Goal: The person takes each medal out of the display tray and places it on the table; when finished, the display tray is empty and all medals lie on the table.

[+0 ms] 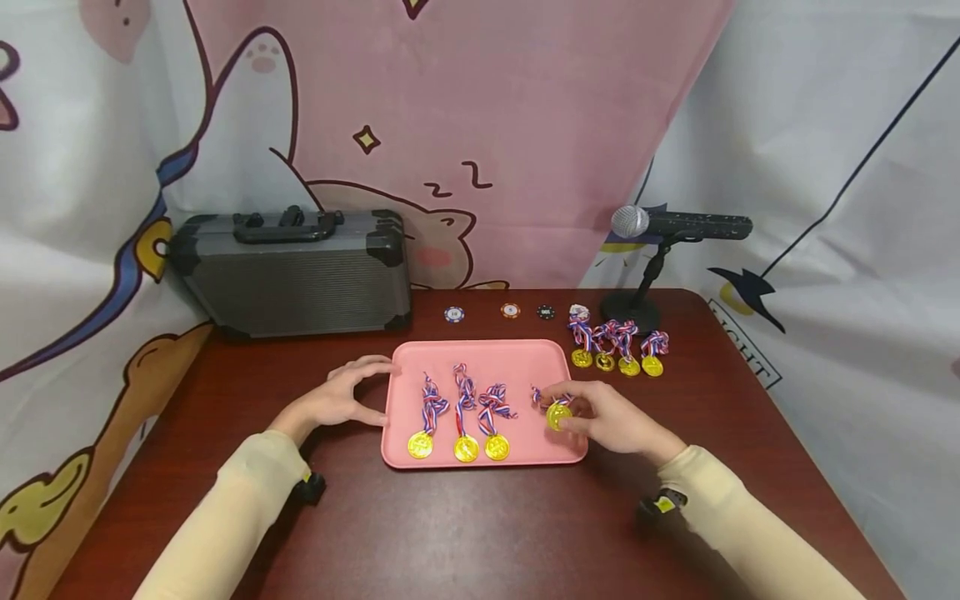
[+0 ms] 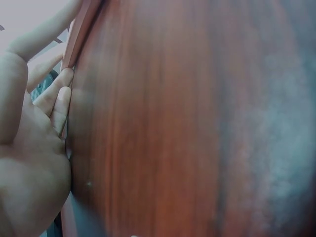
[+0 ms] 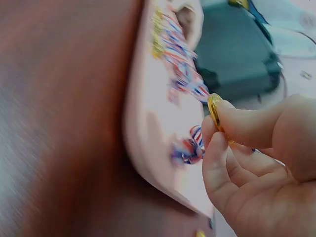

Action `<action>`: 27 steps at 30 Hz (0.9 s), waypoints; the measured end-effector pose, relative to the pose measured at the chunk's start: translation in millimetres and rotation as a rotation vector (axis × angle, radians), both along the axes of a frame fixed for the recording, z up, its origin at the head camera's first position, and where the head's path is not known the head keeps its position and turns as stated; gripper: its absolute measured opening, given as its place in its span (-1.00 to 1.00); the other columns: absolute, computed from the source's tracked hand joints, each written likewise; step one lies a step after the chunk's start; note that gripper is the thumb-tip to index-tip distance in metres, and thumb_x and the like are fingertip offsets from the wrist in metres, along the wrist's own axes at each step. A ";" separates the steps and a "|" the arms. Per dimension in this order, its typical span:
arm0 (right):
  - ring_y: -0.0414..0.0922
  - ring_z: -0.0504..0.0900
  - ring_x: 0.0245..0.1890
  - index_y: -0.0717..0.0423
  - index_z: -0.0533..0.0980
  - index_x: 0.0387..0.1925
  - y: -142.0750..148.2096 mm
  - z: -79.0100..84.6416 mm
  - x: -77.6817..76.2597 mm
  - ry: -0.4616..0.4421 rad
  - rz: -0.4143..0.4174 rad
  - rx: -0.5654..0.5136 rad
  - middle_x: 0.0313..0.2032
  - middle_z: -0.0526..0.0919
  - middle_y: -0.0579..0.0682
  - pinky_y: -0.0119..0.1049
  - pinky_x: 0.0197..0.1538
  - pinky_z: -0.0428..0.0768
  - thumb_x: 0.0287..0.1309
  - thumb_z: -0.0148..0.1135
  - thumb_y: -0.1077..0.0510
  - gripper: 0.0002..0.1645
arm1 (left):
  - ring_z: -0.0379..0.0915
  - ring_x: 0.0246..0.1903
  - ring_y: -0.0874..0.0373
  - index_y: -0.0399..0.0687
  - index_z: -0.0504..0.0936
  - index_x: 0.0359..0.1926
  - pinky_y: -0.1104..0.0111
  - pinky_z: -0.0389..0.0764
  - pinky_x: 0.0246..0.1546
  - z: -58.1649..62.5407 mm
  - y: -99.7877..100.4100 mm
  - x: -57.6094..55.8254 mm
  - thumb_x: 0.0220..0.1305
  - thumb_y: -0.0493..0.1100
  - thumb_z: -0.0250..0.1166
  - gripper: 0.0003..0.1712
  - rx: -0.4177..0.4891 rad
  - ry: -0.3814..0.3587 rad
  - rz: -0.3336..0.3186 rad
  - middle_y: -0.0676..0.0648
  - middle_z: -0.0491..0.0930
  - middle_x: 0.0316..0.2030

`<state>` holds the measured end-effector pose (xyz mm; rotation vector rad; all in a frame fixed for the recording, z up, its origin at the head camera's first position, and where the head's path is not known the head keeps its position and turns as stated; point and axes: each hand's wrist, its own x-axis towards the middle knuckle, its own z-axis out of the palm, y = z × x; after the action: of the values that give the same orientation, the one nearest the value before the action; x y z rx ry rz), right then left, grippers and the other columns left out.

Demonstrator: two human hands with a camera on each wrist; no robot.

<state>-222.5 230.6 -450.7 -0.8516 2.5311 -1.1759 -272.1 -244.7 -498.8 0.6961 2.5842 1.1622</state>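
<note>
My right hand (image 1: 603, 417) pinches a gold medal (image 1: 558, 416) between thumb and fingers over the right side of a pink tray (image 1: 525, 358). The medal's striped red, white and blue ribbon hangs bunched behind it; in the right wrist view the disc (image 3: 215, 111) appears edge-on. Spread at the tray's left edge, my left hand (image 1: 341, 396) has its fingertips and thumb at the rim. In the left wrist view, that hand's fingers (image 2: 60, 103) lie low against the table. On the tray, three medals (image 1: 466, 448) lie in a row with knotted ribbons pointing away.
Several more medals (image 1: 628, 365) lie beyond the tray's right corner, by a microphone on a stand (image 1: 637, 308). Three poker chips (image 1: 510, 311) lie along the back of the brown table (image 1: 480, 533). A grey hard case (image 1: 300, 283) stands at the back left.
</note>
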 end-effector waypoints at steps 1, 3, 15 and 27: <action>-0.09 0.65 -0.12 0.14 0.62 0.25 4.8 3.5 -2.0 0.003 -0.015 -0.006 0.14 0.72 0.09 -0.35 -0.14 0.68 0.28 0.46 0.27 -0.49 | 0.06 0.53 -0.26 0.14 0.52 0.44 -0.43 -0.18 0.40 0.2 0.0 0.0 -0.04 0.14 0.69 -0.01 -0.003 0.000 0.000 -0.16 0.29 0.50; -0.05 0.66 -0.07 0.17 0.59 0.28 14.3 10.1 -6.7 0.008 -0.051 -0.018 0.18 0.70 0.14 -0.36 -0.09 0.69 0.28 0.45 0.27 -0.46 | 0.05 0.53 -0.26 0.14 0.51 0.45 -0.43 -0.19 0.41 0.6 0.0 0.0 -0.04 0.15 0.69 0.00 -0.007 -0.003 0.002 -0.16 0.29 0.51; -0.14 0.64 -0.24 0.17 0.55 0.33 55.5 5.1 -18.6 0.137 -0.133 0.106 0.18 0.70 0.17 -0.31 -0.16 0.63 0.25 0.45 0.34 -0.38 | 0.02 0.54 -0.25 0.17 0.51 0.45 -0.43 -0.24 0.42 -2.0 0.7 0.7 -0.04 0.15 0.69 0.00 -0.011 -0.023 0.009 -0.15 0.28 0.52; -0.13 0.63 -0.19 0.13 0.64 0.18 58.5 -17.2 -11.4 0.253 -0.028 0.309 0.03 0.74 0.00 -0.16 -0.05 0.71 0.07 0.57 0.38 -0.41 | 0.01 0.54 -0.26 0.14 0.50 0.46 -0.43 -0.23 0.41 1.8 -0.1 1.2 -0.03 0.15 0.68 0.01 -0.012 -0.027 0.011 -0.17 0.27 0.52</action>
<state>-234.0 289.1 -467.9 -0.9360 2.8327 -0.6895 -270.9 -244.8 -497.0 0.6591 2.5737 1.1504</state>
